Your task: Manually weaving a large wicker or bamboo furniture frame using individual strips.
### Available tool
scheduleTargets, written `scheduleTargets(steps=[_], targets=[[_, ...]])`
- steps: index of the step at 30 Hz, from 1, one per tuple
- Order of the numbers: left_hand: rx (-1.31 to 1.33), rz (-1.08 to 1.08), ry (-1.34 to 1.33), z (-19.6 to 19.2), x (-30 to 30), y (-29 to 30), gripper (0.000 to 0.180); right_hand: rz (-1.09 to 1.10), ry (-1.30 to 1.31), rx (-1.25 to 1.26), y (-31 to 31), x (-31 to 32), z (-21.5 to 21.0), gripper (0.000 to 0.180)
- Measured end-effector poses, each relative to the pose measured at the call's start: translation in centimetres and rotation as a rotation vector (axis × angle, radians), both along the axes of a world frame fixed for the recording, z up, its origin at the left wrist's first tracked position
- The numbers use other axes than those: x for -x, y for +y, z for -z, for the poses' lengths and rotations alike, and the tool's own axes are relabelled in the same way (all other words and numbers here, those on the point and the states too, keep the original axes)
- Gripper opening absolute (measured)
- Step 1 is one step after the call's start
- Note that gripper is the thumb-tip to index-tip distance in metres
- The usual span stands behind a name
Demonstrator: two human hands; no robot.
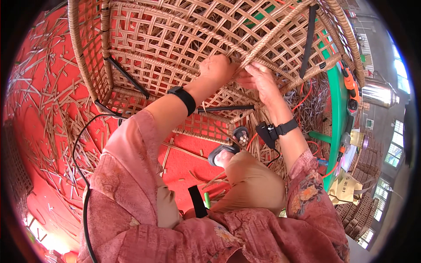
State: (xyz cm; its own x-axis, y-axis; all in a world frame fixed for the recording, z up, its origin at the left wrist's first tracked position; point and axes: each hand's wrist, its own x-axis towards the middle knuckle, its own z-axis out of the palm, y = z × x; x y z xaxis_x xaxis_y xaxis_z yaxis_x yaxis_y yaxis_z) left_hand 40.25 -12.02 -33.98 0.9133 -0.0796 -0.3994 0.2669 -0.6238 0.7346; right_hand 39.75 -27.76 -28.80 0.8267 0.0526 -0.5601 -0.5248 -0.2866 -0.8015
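In front of me stands a large woven rattan chair frame (153, 57), its open lattice filling the upper part of the view. My left hand (218, 69) is closed with curled fingers against the lattice, close to a wrapped diagonal bar. Just right of it, my right hand (258, 79) pinches at the same joint, thumb and fingers together. What lies between the fingers looks like a thin rattan strip, but the hands partly hide it. Black bars (309, 41) brace the frame's corners.
Cut strips (48, 122) litter the red floor (184, 162). At the right, a green table (335, 118) carries an orange-and-black power tool (351, 85). A metal cylinder (379, 93) stands beyond it. A yellow bag (345, 188) and stacked woven panels (362, 215) are at lower right. Orange cord (302, 103) runs nearby.
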Motion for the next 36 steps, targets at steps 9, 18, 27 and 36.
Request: scheduleTargets(steps=[9, 18, 27, 36], targets=[[0.403, 0.0, -0.373, -0.5, 1.4, -0.4, 0.026, -0.31, -0.286, 0.501, -0.9, 0.7, -2.9, 0.031], [1.006, -0.077, -0.083, 3.1, 0.5, -1.8, 0.028, -0.067, 0.051, -0.186, -2.7, 0.9, -2.8, 0.018], [0.564, -0.077, -0.427, 1.0, 1.4, -1.8, 0.021, -0.012, -0.026, -0.261, -2.0, -1.5, -5.6, 0.023], [1.148, -0.23, 0.057, -1.5, 0.8, 0.3, 0.027, -0.119, -0.144, 0.039, 2.5, 2.9, -7.0, 0.027]])
